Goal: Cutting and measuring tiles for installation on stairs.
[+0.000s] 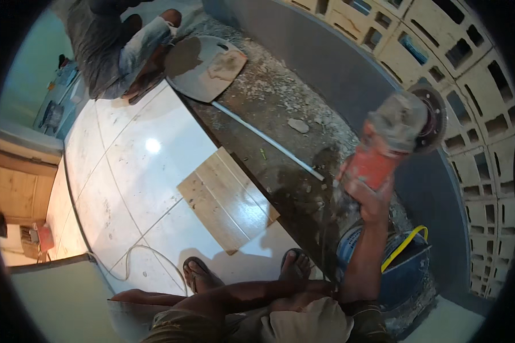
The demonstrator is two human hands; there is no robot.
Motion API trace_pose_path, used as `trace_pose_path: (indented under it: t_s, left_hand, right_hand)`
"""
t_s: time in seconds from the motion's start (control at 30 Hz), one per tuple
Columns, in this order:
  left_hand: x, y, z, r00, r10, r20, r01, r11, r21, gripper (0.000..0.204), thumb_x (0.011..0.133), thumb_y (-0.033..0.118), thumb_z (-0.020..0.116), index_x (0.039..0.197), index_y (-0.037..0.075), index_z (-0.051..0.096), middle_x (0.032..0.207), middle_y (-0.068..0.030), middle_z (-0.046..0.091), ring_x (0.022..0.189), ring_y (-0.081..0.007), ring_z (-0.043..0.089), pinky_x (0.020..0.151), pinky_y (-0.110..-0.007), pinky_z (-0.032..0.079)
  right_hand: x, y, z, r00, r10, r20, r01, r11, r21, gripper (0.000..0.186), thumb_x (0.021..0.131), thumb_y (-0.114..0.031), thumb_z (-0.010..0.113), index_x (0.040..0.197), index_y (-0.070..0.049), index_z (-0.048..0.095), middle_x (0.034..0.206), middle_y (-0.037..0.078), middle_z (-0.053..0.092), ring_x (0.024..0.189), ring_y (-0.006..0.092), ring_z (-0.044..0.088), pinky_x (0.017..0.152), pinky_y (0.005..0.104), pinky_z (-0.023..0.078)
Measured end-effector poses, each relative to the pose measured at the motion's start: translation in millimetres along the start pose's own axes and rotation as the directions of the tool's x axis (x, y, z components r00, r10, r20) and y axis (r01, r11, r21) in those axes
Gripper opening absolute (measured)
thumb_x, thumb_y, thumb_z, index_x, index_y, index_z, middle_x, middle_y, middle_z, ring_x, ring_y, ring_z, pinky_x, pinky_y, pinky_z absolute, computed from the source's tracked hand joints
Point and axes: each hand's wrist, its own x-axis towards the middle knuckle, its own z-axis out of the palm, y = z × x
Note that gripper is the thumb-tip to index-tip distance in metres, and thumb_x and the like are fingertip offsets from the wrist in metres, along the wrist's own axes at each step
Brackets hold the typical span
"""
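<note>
My right hand is wrapped round the red body of an angle grinder, raised at the right beside the low grey wall. Its dusty grey head carries a dark round disc at the upper right. My left forearm crosses low over my lap toward the right; its hand is in shadow near my right elbow, and its fingers do not show clearly. Ahead of my sandalled feet lies a wood-patterned tile with lengthwise lines, resting on the white floor tiles and reaching their right edge.
Another person squats at the upper left, near a shovel-like grey board bearing wet mortar. From it a pale pole stretches over rubble. A blue bucket with a yellow handle stands by my right arm. A cable curls across the tiles.
</note>
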Motion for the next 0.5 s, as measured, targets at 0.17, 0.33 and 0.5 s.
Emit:
trace_pose_path:
  t_s: [0.17, 0.33, 0.5]
  left_hand:
    - [-17.9, 33.1, -10.3, 0.942, -0.045, 0.334, 0.132, 0.961, -0.242, 0.066, 0.094, 0.036, 0.068, 0.146, 0.001, 0.05, 0.149, -0.0193, 0.05, 0.142, -0.0344, 0.042, 0.117, -0.05, 0.034]
    - [-100.2, 12.0, -113.1, 0.942, -0.335, 0.027, 0.278, 0.731, -0.624, 0.051, 0.099, 0.022, 0.062, 0.144, 0.006, 0.047, 0.135, -0.013, 0.061, 0.11, -0.0249, 0.067, 0.094, -0.042, 0.057]
    - [-125.5, 122.4, -210.8, 0.71, -0.427, -0.561, 0.232, 0.893, -0.386, 0.064, 0.088, 0.009, 0.071, 0.144, 0.002, 0.041, 0.111, -0.0081, 0.062, 0.091, -0.0185, 0.063, 0.081, -0.033, 0.055]
  right_hand:
    - [10.7, 50.6, 41.4, 0.996, 0.027, -0.08, -0.065, 0.855, -0.514, 0.06, 0.074, -0.017, 0.087, 0.125, -0.003, 0.059, 0.119, 0.01, 0.066, 0.109, 0.0185, 0.063, 0.094, 0.0357, 0.052]
    - [-23.0, 143.4, 46.1, 0.912, 0.41, -0.022, -0.335, 0.712, -0.617, 0.059, 0.07, -0.025, 0.088, 0.119, -0.004, 0.061, 0.114, 0.007, 0.066, 0.104, 0.0159, 0.061, 0.091, 0.0346, 0.05]
    - [-31.7, 196.5, 82.2, 0.919, 0.381, 0.105, -0.369, 0.922, -0.117, 0.051, 0.074, -0.024, 0.083, 0.114, -0.001, 0.062, 0.098, 0.008, 0.066, 0.089, 0.0196, 0.064, 0.083, 0.0355, 0.052]
